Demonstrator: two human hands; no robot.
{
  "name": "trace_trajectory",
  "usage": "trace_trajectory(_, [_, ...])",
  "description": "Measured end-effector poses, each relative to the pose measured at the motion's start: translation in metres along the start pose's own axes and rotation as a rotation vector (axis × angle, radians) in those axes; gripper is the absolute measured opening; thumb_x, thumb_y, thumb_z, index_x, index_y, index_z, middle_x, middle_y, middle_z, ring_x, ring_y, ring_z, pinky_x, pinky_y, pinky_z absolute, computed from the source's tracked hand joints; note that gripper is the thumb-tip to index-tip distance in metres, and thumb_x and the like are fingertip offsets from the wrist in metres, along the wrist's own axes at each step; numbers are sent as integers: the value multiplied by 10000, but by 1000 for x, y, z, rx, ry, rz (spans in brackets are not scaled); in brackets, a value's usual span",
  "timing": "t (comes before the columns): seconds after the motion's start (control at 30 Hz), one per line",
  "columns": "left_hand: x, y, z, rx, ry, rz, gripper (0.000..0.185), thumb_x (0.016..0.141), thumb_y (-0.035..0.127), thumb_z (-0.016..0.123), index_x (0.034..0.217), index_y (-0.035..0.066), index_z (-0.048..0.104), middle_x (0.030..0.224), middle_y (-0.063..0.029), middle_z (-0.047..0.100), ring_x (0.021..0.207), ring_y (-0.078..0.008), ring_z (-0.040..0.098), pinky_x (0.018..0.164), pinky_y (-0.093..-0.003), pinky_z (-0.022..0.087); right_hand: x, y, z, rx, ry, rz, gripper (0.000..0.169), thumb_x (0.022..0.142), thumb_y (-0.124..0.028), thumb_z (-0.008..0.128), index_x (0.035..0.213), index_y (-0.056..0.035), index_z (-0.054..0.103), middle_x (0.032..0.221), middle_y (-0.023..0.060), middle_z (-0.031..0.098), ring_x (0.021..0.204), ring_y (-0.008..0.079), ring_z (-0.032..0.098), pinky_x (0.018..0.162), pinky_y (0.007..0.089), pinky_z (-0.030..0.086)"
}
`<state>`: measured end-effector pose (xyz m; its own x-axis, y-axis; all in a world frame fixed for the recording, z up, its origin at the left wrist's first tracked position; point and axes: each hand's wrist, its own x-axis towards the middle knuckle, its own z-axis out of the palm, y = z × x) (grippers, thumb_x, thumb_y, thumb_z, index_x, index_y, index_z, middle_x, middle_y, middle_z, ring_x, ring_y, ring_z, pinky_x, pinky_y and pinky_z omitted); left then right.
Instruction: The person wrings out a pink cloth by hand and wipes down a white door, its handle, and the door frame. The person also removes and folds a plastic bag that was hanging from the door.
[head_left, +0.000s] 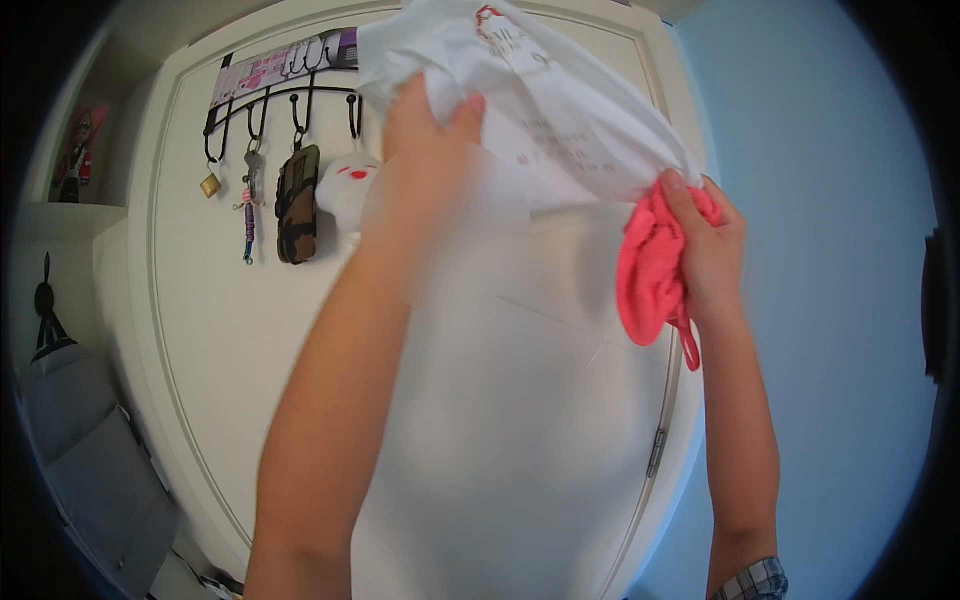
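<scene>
A thin white bag (592, 97) with printed writing and a red mark stretches across the top of the view, its upper edge cut off. My left hand (435, 127), blurred, is raised at its left side, with the material bunched between thumb and fingers. Translucent white material (465, 360) hangs below and partly veils my left wrist. At the far corner, my right hand (709, 232) pinches the bag's edge together with a crumpled coral-pink terry cloth (649, 262). The cloth dangles below the fingers, and its hanging loop (688, 345) points down.
Behind my hands stands a white door (225, 360) with a black hook rack (277, 94). On it hang a padlock (211, 184), keys (253, 161), a camouflage pouch (298, 204) and a white plush toy (349, 191). A grey bag (97, 435) hangs left; a blue wall (817, 262) is right.
</scene>
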<state>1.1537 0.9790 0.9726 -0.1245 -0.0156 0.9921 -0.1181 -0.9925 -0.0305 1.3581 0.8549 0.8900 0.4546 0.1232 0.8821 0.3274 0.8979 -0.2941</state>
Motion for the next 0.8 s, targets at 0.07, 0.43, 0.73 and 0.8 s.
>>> trace_trajectory(0.07, [-8, 28, -8, -12, -42, -38, 316, 915, 201, 666, 1158, 10, 603, 1019, -67, 667, 877, -151, 623, 775, -316, 513, -9, -3, 12, -19, 18, -34, 235, 940, -226, 687, 877, -7, 630, 745, 14, 622, 632, 74, 544, 580, 248, 452])
trace_trajectory(0.43, [53, -27, -55, 103, 175, 327, 412, 832, 118, 745, 1178, -10, 563, 1118, -85, 629, 993, -122, 593, 843, -276, 495, -37, 63, 75, 81, 160, -125, 191, 950, -151, 640, 875, 24, 650, 704, 11, 598, 647, 71, 533, 611, 243, 455])
trace_trajectory(0.73, [-122, -6, -177, 124, -267, -694, 359, 880, 121, 723, 1183, -50, 636, 1041, -75, 695, 897, -118, 639, 835, -286, 524, -122, 55, 7, -301, -960, 714, 213, 845, -179, 731, 855, 33, 705, 815, 63, 711, 768, 119, 639, 731, 297, 517])
trace_trajectory(0.8, [-197, 17, -210, 57, -268, -823, 363, 871, 76, 721, 1203, -38, 630, 1089, -64, 686, 967, -118, 622, 882, -284, 503, -179, 88, -35, -301, -1292, 845, 489, 824, -231, 759, 1240, -7, 635, 1069, 105, 719, 986, 188, 641, 903, 306, 483])
